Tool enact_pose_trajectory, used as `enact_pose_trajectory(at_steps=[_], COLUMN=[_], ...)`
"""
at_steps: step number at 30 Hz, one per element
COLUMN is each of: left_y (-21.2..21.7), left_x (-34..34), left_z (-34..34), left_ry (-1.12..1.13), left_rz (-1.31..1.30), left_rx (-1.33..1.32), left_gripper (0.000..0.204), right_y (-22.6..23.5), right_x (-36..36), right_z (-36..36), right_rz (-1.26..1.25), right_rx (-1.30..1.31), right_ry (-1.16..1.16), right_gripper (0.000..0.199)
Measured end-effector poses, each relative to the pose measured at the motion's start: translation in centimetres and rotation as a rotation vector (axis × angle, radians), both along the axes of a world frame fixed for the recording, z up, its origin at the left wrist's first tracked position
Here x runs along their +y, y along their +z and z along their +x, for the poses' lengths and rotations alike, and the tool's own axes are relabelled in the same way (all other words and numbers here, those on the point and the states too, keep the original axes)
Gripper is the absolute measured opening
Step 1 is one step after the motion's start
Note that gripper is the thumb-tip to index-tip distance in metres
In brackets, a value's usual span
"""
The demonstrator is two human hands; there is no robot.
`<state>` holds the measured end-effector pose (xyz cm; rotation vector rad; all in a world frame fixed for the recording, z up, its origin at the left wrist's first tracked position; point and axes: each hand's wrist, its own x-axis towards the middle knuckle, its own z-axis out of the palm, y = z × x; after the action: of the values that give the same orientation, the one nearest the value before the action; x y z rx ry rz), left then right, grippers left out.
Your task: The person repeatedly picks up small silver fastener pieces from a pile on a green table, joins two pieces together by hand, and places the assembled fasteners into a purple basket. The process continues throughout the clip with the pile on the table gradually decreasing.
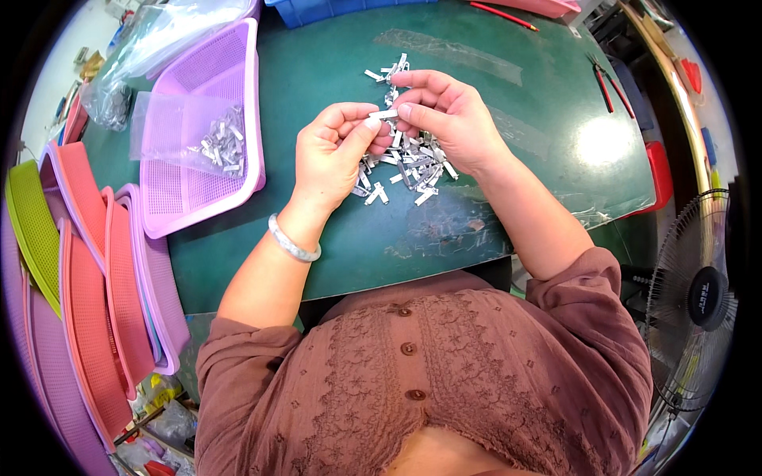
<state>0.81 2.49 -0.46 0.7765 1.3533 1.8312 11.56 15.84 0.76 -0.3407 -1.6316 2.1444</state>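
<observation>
A heap of small silver metal clips (413,163) lies on the green table (333,63), with a few more clips (387,71) just beyond it. My left hand (333,151) and my right hand (444,111) meet above the heap and together pinch one small metal clip (383,114) between thumbs and fingertips. A pale bangle (292,242) circles my left wrist.
A purple mesh tray (238,95) at the left holds a clear bag of finished clips (222,139). Stacked pink, purple and green trays (95,278) stand at the far left. Red pliers (603,79), a red pen (504,16) and a fan (698,301) are at the right.
</observation>
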Motion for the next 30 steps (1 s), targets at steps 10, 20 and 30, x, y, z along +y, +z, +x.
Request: enact_pose_trajectory(at_steps=[10, 20, 30], left_y=[0.02, 0.29, -0.05], left_x=[-0.01, -0.14, -0.04], left_z=[-0.34, -0.51, -0.39], left_ry=[-0.018, -0.060, -0.085], left_rz=[0.008, -0.099, -0.037], left_rx=[-0.085, -0.220, -0.149], left_gripper=[0.016, 0.017, 0.016], right_y=[-0.16, -0.45, -0.38], right_x=[-0.21, -0.24, -0.05], right_z=[-0.07, -0.16, -0.09], right_rz=[0.066, 0.085, 0.045], right_rx=[0.032, -0.037, -0.108], right_ry=[-0.024, -0.037, 0.000], right_gripper=[0.033, 0.032, 0.032])
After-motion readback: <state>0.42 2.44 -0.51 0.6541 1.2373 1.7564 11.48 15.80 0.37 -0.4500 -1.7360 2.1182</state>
